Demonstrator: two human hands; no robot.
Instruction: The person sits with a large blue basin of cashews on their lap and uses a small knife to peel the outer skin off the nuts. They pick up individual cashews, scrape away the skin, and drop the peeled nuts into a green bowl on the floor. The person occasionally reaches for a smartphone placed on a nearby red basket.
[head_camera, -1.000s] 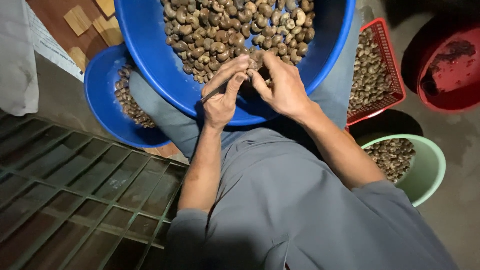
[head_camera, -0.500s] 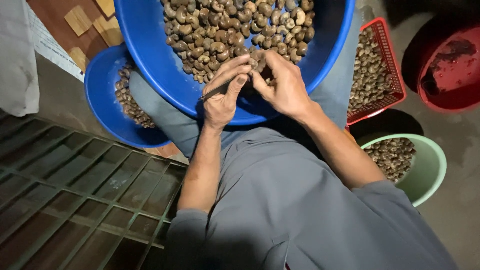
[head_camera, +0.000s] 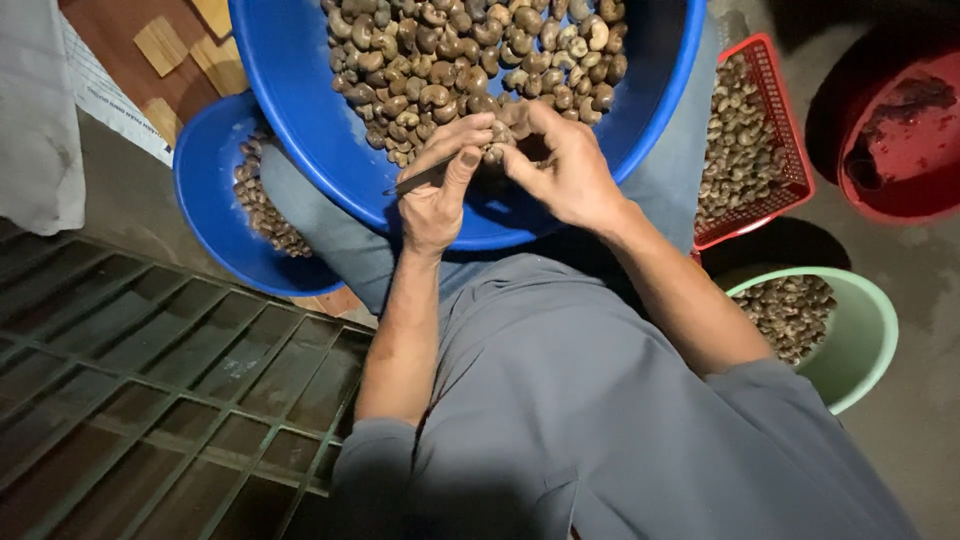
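Both hands meet over the near rim of the big blue basin (head_camera: 300, 110). Left hand (head_camera: 440, 190) is clenched around a thin metal pick (head_camera: 415, 181), thumb pressed along it; right hand (head_camera: 565, 165) pinches a single brown nut (head_camera: 495, 150) between thumb and fingertips, just above the heap in the basin.

Judging from how close the pick's working end sits to the right fingertips, a slip off the nut's curved shell could jab them; too much force could also break the kernel, or flick the nut out of the pinch and back into the heap, where it would be lost among the others.

Big blue basin, resting on the person's lap, holds a mound of dark, whole nuts. Left of it and lower, a smaller blue basin (head_camera: 205, 215) holds a thinner layer of similar pieces. Right of the big basin stands a red mesh basket (head_camera: 790, 150) of paler nuts; below that, a pale green bowl (head_camera: 865, 340) with dark bits, and farther right a red tub (head_camera: 900, 170), its contents unclear.
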